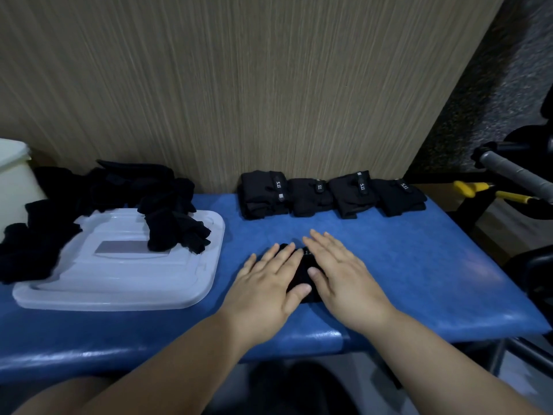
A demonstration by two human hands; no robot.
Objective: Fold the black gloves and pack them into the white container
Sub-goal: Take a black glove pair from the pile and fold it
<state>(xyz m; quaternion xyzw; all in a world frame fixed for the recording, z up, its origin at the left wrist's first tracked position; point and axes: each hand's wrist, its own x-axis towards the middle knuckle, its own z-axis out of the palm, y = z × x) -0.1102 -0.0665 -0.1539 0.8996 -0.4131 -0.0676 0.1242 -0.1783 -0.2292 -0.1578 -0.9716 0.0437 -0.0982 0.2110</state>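
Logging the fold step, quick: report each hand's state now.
Left hand: open, fingers straight, pressing the small black fabric glove on the blue padded bench.
Right hand: open, pressing the same glove.

Black glove on the blue bench. Black folded gloves at the bench's back show white lettering. Streaky tan wall behind it.

- Bare counter lies open right of the right hand, from the front edge to the folded gloves.
- Those four folded gloves line the back edge against the wall.
- A narrow bare strip runs between the left hand and the lid.
- Loose gloves heap over the lid's far side and left end, lying between the hands and the white container.
- A grey bar juts in beyond the counter's right end.
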